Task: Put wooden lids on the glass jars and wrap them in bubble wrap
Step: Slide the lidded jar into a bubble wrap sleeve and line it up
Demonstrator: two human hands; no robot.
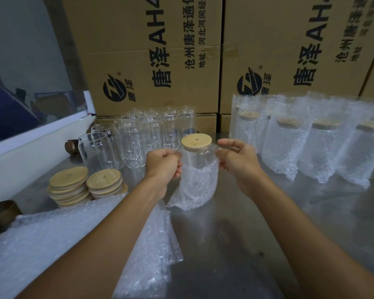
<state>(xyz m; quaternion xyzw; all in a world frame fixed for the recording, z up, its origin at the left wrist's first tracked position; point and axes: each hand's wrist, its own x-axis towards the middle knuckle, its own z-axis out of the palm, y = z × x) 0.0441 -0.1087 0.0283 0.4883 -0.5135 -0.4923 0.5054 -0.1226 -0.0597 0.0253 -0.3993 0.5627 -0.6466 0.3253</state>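
Observation:
A glass jar [198, 157] with a wooden lid [196, 142] stands partway inside a bubble wrap bag [195, 188] on the steel table. My left hand [163, 164] pinches the bag's left edge beside the jar. My right hand [238, 159] pinches the bag's right edge. The jar's upper part and lid stick out above the bag. Behind stand several bare glass jars [138, 137] without lids. Two stacks of wooden lids [85, 184] lie at the left. Several wrapped jars [300, 143] with lids stand in a row at the right.
A pile of bubble wrap bags [63, 244] lies at the near left under my left forearm. Large printed cardboard boxes [151, 61] wall off the back. A white ledge [30, 145] and window run along the left. Two brown tape rolls [0, 214] sit at the left edge.

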